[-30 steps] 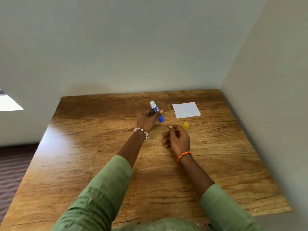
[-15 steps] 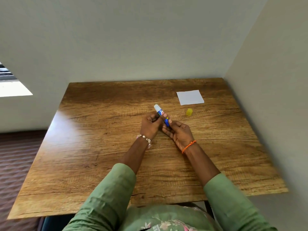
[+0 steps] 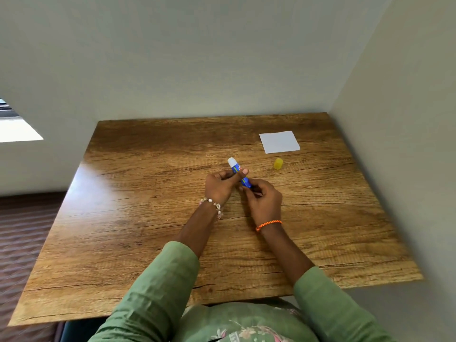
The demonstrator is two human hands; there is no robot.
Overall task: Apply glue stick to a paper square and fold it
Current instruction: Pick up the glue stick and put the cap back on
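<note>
A blue glue stick (image 3: 236, 168) with a white tip exposed is held over the middle of the wooden table (image 3: 138, 218), tip pointing away and to the left. My left hand (image 3: 222, 186) grips its barrel, thumb across it. My right hand (image 3: 262, 202) pinches the stick's near blue end. The stick's yellow cap (image 3: 278, 163) lies on the table to the right of my hands. A white paper square (image 3: 279, 141) lies flat beyond the cap, near the far right corner.
The table stands in a corner, with a wall along its far edge and another along its right edge. Its left edge drops to a dark striped floor (image 3: 22, 230). Green sleeves cover both my forearms.
My right hand left the yellow cap on the table and came over to the glue stick's near end. Both hands drew back toward me, and the view tilted down.
</note>
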